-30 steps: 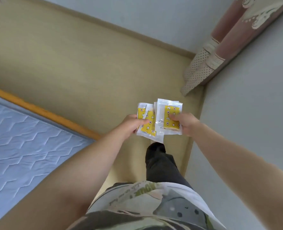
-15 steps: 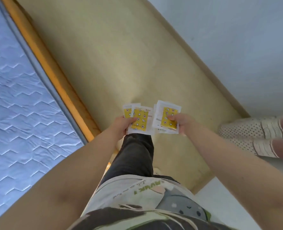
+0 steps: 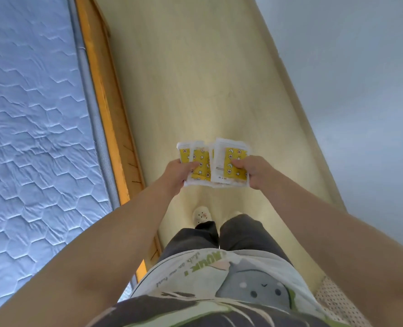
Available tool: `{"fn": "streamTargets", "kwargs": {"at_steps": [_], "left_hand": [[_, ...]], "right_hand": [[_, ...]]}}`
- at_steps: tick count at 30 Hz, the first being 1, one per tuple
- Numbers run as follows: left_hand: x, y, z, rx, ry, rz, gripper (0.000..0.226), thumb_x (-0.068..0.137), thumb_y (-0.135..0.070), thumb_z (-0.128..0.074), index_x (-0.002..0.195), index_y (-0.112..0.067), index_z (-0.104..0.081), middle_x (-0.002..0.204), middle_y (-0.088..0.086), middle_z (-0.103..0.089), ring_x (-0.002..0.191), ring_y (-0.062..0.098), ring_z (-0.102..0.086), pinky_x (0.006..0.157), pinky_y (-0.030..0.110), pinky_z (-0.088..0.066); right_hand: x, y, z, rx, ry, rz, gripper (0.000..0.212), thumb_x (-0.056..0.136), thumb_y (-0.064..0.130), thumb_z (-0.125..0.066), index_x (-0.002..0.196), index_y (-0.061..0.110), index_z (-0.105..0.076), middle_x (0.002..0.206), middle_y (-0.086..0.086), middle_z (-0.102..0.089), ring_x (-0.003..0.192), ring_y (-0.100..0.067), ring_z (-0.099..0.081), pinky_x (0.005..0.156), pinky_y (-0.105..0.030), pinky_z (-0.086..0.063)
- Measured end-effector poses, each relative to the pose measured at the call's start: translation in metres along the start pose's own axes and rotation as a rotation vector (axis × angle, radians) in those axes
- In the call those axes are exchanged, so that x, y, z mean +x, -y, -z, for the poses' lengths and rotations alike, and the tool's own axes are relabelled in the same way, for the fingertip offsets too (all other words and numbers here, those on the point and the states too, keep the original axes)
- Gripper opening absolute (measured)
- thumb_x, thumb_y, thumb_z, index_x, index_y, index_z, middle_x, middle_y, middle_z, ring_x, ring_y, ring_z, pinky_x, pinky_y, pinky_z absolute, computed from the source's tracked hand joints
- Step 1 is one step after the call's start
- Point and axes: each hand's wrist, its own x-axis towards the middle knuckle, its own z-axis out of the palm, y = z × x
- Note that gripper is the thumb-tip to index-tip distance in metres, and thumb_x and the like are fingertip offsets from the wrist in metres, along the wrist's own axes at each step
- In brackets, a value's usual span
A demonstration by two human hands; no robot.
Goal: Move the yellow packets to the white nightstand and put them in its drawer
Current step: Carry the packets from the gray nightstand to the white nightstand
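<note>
Several yellow packets with white borders and a star pattern are fanned out in front of me at chest height, above the floor. My left hand grips the left part of the fan, thumb on top. My right hand pinches the right-hand packets, thumb across their yellow face. The white nightstand and its drawer are not in view.
A pale wooden floor strip runs ahead between a bed on the left, with a blue quilted mattress and orange wooden frame, and a grey wall on the right. A dotted curtain hem hangs at the lower right.
The view has swung round to the right: the bed now runs along my left and the curtain has dropped to the lower right. Both hands keep the same hold on the packets.
</note>
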Motion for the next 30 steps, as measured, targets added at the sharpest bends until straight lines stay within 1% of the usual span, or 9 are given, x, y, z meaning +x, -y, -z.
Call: {"fn": "streamTargets", "kwargs": {"at_steps": [3, 9, 12, 15, 17, 21, 22, 26, 30], "left_hand": [[0.031, -0.057, 0.005, -0.101, -0.006, -0.020, 0.016, 0.088, -0.003, -0.064, 0.102, -0.010, -0.064, 0.098, 0.007, -0.071, 0.079, 0.020, -0.071, 0.078, 0.038, -0.058], [0.113, -0.177, 0.023, -0.220, -0.092, -0.056, 0.028, 0.088, -0.001, -0.063, 0.115, -0.006, -0.061, 0.112, 0.010, -0.069, 0.094, 0.026, -0.069, 0.082, 0.043, -0.057], [0.160, -0.247, 0.036, -0.282, -0.181, -0.051, 0.034, 0.088, -0.002, -0.064, 0.121, -0.004, -0.058, 0.116, 0.013, -0.067, 0.100, 0.030, -0.067, 0.089, 0.046, -0.054], [0.199, -0.320, 0.050, -0.356, -0.266, -0.032, 0.031, 0.088, -0.002, -0.065, 0.118, -0.004, -0.057, 0.112, 0.012, -0.067, 0.095, 0.029, -0.067, 0.088, 0.042, -0.055], [0.221, -0.363, 0.060, -0.395, -0.292, -0.024, 0.029, 0.088, -0.002, -0.065, 0.115, -0.004, -0.058, 0.104, 0.009, -0.068, 0.089, 0.026, -0.067, 0.085, 0.039, -0.055], [0.255, -0.437, 0.090, -0.479, -0.346, -0.008, 0.011, 0.088, -0.003, -0.065, 0.095, -0.009, -0.060, 0.095, 0.006, -0.068, 0.079, 0.021, -0.067, 0.084, 0.039, -0.055], [0.264, -0.453, 0.099, -0.509, -0.351, -0.010, 0.011, 0.088, -0.003, -0.065, 0.092, -0.011, -0.060, 0.096, 0.006, -0.067, 0.080, 0.022, -0.067, 0.086, 0.040, -0.055], [0.309, -0.517, 0.148, -0.632, -0.430, -0.018, 0.017, 0.086, -0.006, -0.069, 0.098, -0.014, -0.060, 0.098, 0.004, -0.069, 0.091, 0.026, -0.068, 0.089, 0.045, -0.055], [0.358, -0.581, 0.214, -0.793, -0.489, -0.036, 0.017, 0.084, -0.007, -0.071, 0.096, -0.016, -0.062, 0.104, 0.006, -0.070, 0.093, 0.027, -0.069, 0.089, 0.046, -0.055]], "right_hand": [[0.024, 0.064, -0.030, -0.065, 0.015, 0.045, 0.008, 0.085, -0.001, -0.065, 0.091, 0.003, -0.061, 0.086, -0.012, -0.064, 0.071, -0.026, -0.063, 0.059, -0.041, -0.051], [0.104, 0.198, -0.103, -0.162, 0.002, 0.103, 0.022, 0.083, 0.002, -0.069, 0.103, 0.006, -0.061, 0.104, -0.013, -0.066, 0.092, -0.032, -0.065, 0.083, -0.050, -0.054], [0.146, 0.280, -0.146, -0.223, 0.025, 0.147, 0.023, 0.083, 0.002, -0.068, 0.105, 0.005, -0.061, 0.104, -0.013, -0.065, 0.088, -0.029, -0.064, 0.080, -0.046, -0.055], [0.178, 0.366, -0.191, -0.299, 0.072, 0.159, 0.025, 0.083, 0.000, -0.068, 0.107, 0.003, -0.062, 0.100, -0.014, -0.065, 0.073, -0.024, -0.064, 0.063, -0.041, -0.054], [0.195, 0.417, -0.219, -0.357, 0.100, 0.175, 0.018, 0.083, -0.001, -0.066, 0.099, 0.005, -0.062, 0.097, -0.014, -0.064, 0.067, -0.023, -0.063, 0.055, -0.036, -0.052], [0.223, 0.499, -0.280, -0.490, 0.094, 0.201, 0.012, 0.083, 0.001, -0.067, 0.080, 0.010, -0.060, 0.100, -0.016, -0.066, 0.080, -0.029, -0.066, 0.072, -0.042, -0.056], [0.229, 0.517, -0.298, -0.525, 0.108, 0.205, 0.010, 0.082, 0.001, -0.068, 0.084, 0.009, -0.061, 0.099, -0.016, -0.066, 0.083, -0.030, -0.066, 0.073, -0.043, -0.056], [0.255, 0.584, -0.388, -0.680, 0.166, 0.231, 0.023, 0.082, 0.000, -0.068, 0.104, 0.004, -0.062, 0.095, -0.013, -0.064, 0.078, -0.027, -0.063, 0.060, -0.035, -0.053], [0.283, 0.652, -0.503, -0.840, 0.251, 0.294, 0.019, 0.081, -0.003, -0.066, 0.097, 0.005, -0.062, 0.096, -0.016, -0.066, 0.084, -0.032, -0.066, 0.074, -0.044, -0.055]]}}
